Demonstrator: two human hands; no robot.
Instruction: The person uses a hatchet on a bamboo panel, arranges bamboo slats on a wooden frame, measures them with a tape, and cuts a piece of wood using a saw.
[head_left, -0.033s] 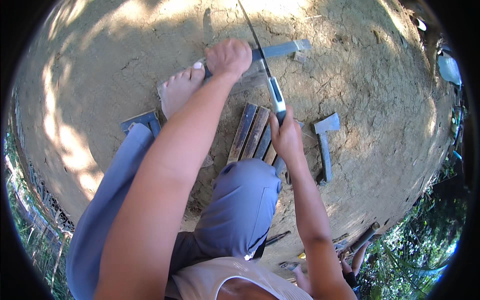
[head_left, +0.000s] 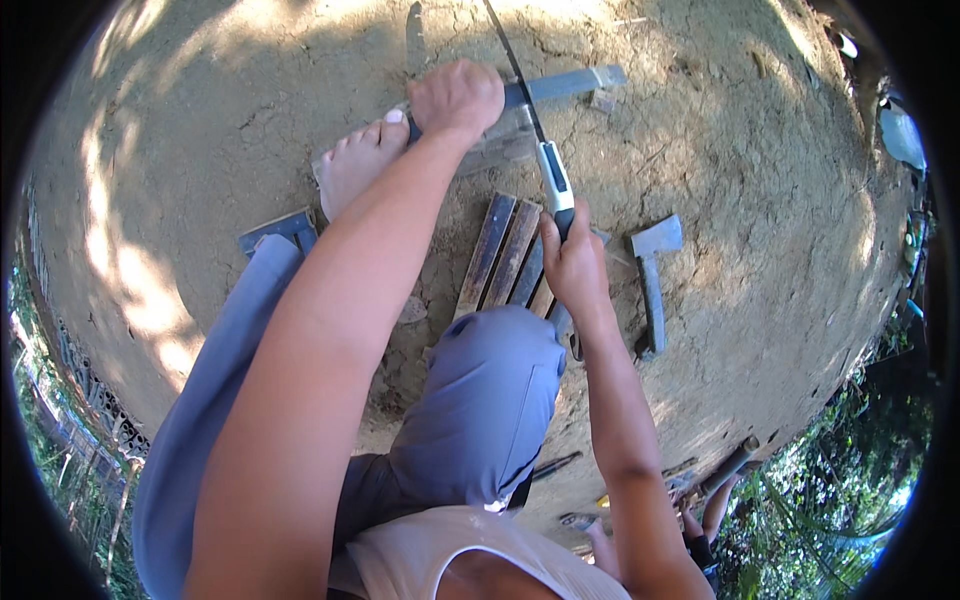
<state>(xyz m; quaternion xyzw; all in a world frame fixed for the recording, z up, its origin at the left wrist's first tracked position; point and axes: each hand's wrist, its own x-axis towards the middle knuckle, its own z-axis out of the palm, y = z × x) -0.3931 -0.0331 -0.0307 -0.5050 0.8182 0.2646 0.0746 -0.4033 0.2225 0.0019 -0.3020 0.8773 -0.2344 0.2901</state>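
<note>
My left hand [head_left: 457, 98] is closed on a narrow blue-grey wooden slat [head_left: 570, 85] and presses it down, next to my bare left foot [head_left: 360, 160]. Beneath the slat lies a weathered grey piece of wood [head_left: 500, 145]. In my right hand [head_left: 577, 255] is the white and dark handle of a hand saw [head_left: 554, 180]. Its thin dark blade crosses the slat just right of my left hand and runs on beyond it, with the far tip out of view. Several cut wooden slats [head_left: 513, 255] lie side by side between my right hand and my bent knee, their near ends hidden.
A hatchet [head_left: 652, 285] rests on the cracked dirt ground [head_left: 760, 200] right of my right hand. By my left shin is a blue wooden piece [head_left: 283, 232]. A small wood block [head_left: 602, 100] sits near the slat's right end. Another person's arm [head_left: 716, 510] shows at lower right.
The whole view has shifted slightly, so the ground and tools sit a little higher in the picture. Both hands keep their holds on the slat and the saw.
</note>
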